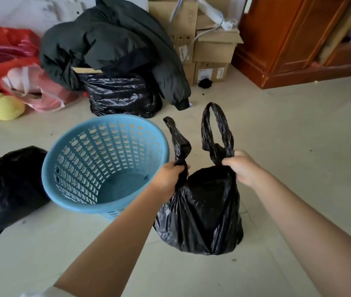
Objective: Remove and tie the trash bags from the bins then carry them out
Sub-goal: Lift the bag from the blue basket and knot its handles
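A black trash bag (204, 215) stands on the pale floor in front of me, out of the bin. My left hand (168, 179) grips its left handle, whose twisted end sticks up. My right hand (244, 168) grips the right handle, a loop that rises above my fist. A light blue perforated bin (106, 163) stands just left of the bag with nothing inside it. Another black bag (5, 189) lies on the floor at the far left.
Behind the bin sits a black bag (121, 95) under a dark jacket (110, 39). Red and pink bags (9, 61) and a yellow plush duck (4, 107) lie at the back left. Cardboard boxes (211, 52) and a wooden cabinet (298, 39) stand at the back right.
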The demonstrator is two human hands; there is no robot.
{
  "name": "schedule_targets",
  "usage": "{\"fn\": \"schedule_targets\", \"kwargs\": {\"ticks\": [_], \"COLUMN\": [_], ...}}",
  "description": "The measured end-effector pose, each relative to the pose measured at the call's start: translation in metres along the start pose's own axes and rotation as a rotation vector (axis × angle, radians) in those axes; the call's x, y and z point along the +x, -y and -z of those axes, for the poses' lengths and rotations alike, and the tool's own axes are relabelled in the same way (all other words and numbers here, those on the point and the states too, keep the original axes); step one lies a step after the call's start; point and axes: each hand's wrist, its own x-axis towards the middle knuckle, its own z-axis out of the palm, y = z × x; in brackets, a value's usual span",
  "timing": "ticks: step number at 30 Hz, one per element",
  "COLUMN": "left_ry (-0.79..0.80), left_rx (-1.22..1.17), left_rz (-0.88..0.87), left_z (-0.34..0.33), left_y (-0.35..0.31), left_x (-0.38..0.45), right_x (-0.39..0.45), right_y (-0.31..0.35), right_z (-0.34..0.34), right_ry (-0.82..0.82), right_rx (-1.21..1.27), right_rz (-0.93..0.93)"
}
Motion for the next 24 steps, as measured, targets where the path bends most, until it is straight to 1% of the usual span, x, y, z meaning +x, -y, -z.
{"fn": "schedule_targets", "kwargs": {"ticks": [1, 3, 4, 5, 6, 7, 8, 10, 12, 13, 14, 16, 17, 19, 21, 23, 24], "left_ry": [0.005, 0.014, 0.036, 0.064, 0.077, 0.067, 0.042, 0.004, 0.002, 0.013, 0.020, 0.024, 0.031, 0.049, 0.050, 0.042, 0.035], "left_rx": [-0.037, -0.176, -0.268, -0.337, -0.356, -0.331, -0.295, -0.316, -0.446, -0.532, -0.610, -0.683, -0.680, -0.630, -0.541, -0.384, -0.294], "left_rz": [-0.043, -0.113, -0.126, -0.134, -0.138, -0.143, -0.155, -0.175, -0.169, -0.163, -0.160, -0.155, -0.151, -0.130, -0.097, -0.030, 0.014], "left_z": [0.000, 0.003, 0.007, 0.011, 0.014, 0.016, 0.016, 0.016, 0.016, 0.018, 0.020, 0.023, 0.023, 0.022, 0.019, 0.013, 0.009], "left_y": [0.000, -0.004, -0.007, -0.009, -0.011, -0.011, -0.011, -0.010, -0.012, -0.014, -0.015, -0.015, -0.015, -0.014, -0.014, -0.012, -0.010], "left_x": [0.000, 0.001, 0.001, 0.001, 0.000, -0.001, -0.003, -0.004, -0.005, -0.005, -0.004, -0.002, -0.002, 0.000, 0.004, 0.009, 0.011], "right_x": [0.003, 0.009, 0.014, 0.021, 0.025, 0.028, 0.028, 0.027, 0.026, 0.029, 0.031, 0.035, 0.036, 0.032, 0.029, 0.026, 0.024], "right_y": [0.000, 0.004, 0.008, 0.012, 0.015, 0.017, 0.018, 0.021, 0.024, 0.023, 0.021, 0.013, 0.010, 0.009, 0.011, 0.012, 0.012], "right_z": [0.000, 0.004, 0.006, 0.010, 0.010, 0.008, 0.004, -0.004, -0.003, 0.000, 0.004, 0.013, 0.018, 0.029, 0.036, 0.038, 0.036], "right_ry": [0.004, -0.019, -0.056, -0.122, -0.178, -0.197, -0.177, -0.061, 0.022, 0.028, 0.008, -0.094, -0.140, -0.139, -0.108, -0.042, 0.029], "right_rx": [0.044, 0.247, 0.376, 0.421, 0.396, 0.321, 0.266, 0.305, 0.388, 0.402, 0.394, 0.373, 0.413, 0.597, 0.817, 0.932, 0.975], "right_rz": [0.011, 0.034, 0.032, 0.030, 0.034, 0.024, 0.008, -0.061, -0.103, -0.094, -0.084, -0.100, -0.110, -0.106, -0.092, -0.059, -0.032]}}
